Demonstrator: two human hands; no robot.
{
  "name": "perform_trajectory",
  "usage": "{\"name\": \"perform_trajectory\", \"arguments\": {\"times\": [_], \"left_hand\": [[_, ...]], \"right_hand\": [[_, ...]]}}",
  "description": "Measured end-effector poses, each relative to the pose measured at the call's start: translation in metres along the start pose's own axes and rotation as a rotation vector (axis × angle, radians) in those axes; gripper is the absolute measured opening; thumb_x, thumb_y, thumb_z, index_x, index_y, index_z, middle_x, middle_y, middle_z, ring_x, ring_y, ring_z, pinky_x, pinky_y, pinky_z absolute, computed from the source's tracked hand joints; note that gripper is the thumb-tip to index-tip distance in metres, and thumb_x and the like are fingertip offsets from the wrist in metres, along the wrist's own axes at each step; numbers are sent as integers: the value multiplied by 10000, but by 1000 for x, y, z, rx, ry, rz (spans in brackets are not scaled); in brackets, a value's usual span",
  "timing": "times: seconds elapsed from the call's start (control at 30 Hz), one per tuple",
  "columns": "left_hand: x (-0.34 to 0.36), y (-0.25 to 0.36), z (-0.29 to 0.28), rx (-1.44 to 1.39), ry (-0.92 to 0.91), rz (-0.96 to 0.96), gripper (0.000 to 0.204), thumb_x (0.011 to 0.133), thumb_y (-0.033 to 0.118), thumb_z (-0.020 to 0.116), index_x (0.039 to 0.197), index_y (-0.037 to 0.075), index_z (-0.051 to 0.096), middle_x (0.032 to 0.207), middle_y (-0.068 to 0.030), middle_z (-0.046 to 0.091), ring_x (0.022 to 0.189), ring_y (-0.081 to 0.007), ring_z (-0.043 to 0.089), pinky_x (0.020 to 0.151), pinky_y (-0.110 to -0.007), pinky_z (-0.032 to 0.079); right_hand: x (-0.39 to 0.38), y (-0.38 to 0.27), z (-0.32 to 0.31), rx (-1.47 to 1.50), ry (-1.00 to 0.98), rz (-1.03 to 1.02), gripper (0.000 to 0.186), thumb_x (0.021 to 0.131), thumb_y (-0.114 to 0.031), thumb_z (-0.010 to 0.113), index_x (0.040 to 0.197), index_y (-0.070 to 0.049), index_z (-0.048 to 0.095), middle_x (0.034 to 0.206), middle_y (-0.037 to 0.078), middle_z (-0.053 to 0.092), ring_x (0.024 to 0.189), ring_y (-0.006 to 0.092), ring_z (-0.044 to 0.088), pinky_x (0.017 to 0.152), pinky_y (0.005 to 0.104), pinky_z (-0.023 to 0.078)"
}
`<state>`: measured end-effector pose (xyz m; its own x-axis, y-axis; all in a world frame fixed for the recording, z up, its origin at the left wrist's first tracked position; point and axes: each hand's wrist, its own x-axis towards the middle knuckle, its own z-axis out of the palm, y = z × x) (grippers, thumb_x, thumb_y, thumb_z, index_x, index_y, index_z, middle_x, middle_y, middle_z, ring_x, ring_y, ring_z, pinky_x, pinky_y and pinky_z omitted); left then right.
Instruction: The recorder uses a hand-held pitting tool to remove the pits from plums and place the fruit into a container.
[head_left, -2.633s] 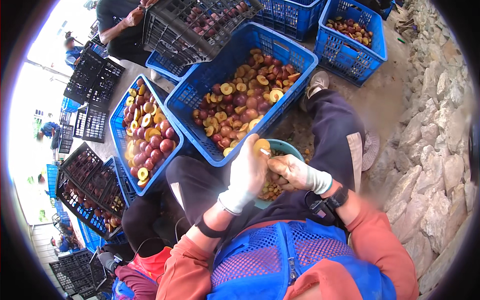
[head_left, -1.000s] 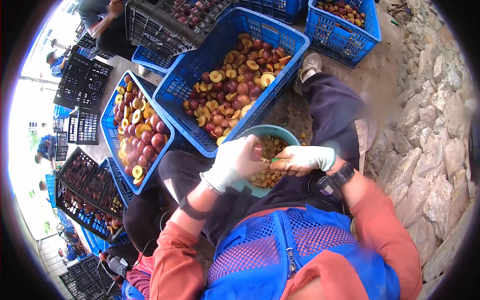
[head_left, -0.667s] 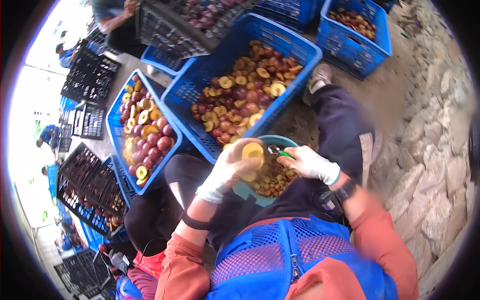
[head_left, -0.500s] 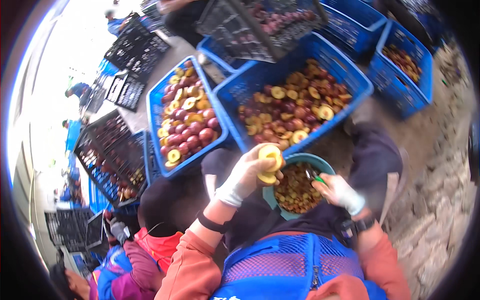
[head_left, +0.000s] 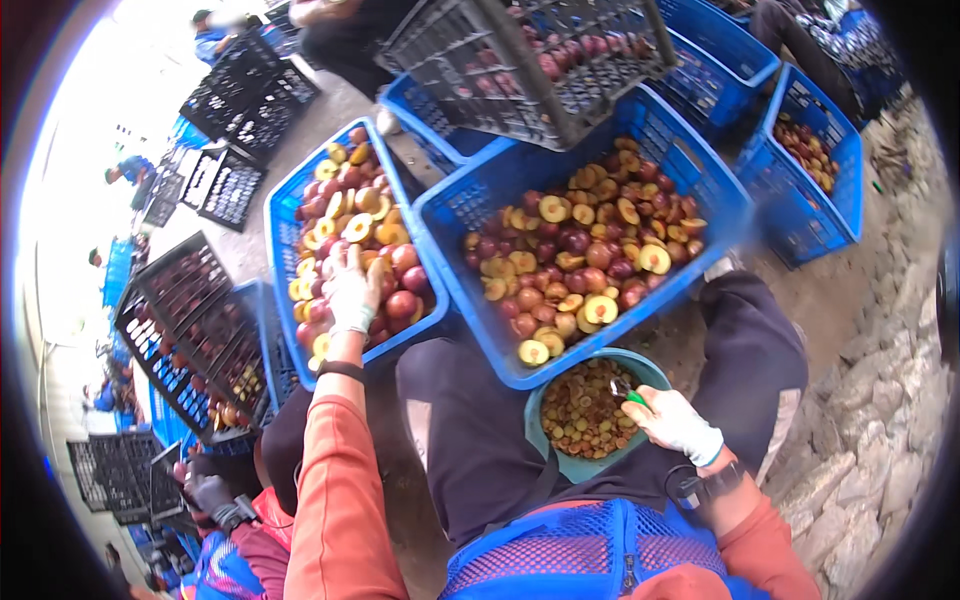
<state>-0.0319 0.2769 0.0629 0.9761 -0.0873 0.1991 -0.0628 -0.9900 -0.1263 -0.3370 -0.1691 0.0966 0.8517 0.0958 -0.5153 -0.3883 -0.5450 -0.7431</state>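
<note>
Inside the crate's (head_left: 283, 225) near edge, my spread left hand (head_left: 352, 290) part-hides plums (head_left: 403, 303). My right hand (head_left: 680, 425) pinches a half-hidden tool (head_left: 637, 398).

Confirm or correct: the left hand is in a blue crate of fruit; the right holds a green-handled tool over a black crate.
The place is wrong: the head view shows the right hand holding the green-handled tool over the teal basin. The rest stands.
</note>
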Motion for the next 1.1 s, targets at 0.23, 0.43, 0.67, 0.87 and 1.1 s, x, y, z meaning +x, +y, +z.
{"name": "perform_trajectory", "arguments": {"times": [0.23,0.43,0.67,0.87,1.1], "left_hand": [[6,3,-49,-226,-363,76,793,906,505,625,1502,22,423,1600,-282,274,1444,-513,270,1184,-538,289],[-4,79,-77,-393,112,111,555,922,239,657,1416,28,516,1419,-288,506,1282,-478,508,1082,-503,415],[57,293,-22,-678,-513,273,392,928,266,602,1229,15,615,1172,-270,669,1137,-411,634,961,-460,510],[88,328,174,-509,-269,-18,475,831,269,723,1198,13,561,1188,-287,623,1058,-450,646,897,-477,546],[63,359,97,-866,-353,-77,448,718,204,788,1070,-5,609,959,-197,706,834,-290,701,760,-398,558]], "right_hand": [[3,-5,-8,-120,-45,-12,398,1004,-418,571,914,-30,559,738,214,602,737,423,627,673,481,480],[-9,1,-15,-112,94,-108,374,992,-410,569,915,-44,547,774,239,603,790,469,618,700,513,485],[-11,13,-27,-2,164,-174,308,967,-346,643,873,-77,527,721,198,596,708,449,626,606,512,494],[-18,13,-43,123,216,-278,295,951,-311,679,859,-74,528,711,174,594,664,420,627,559,493,495],[-12,10,-50,201,245,-227,287,956,-284,678,870,-46,542,720,180,572,694,414,625,575,466,490]]}}
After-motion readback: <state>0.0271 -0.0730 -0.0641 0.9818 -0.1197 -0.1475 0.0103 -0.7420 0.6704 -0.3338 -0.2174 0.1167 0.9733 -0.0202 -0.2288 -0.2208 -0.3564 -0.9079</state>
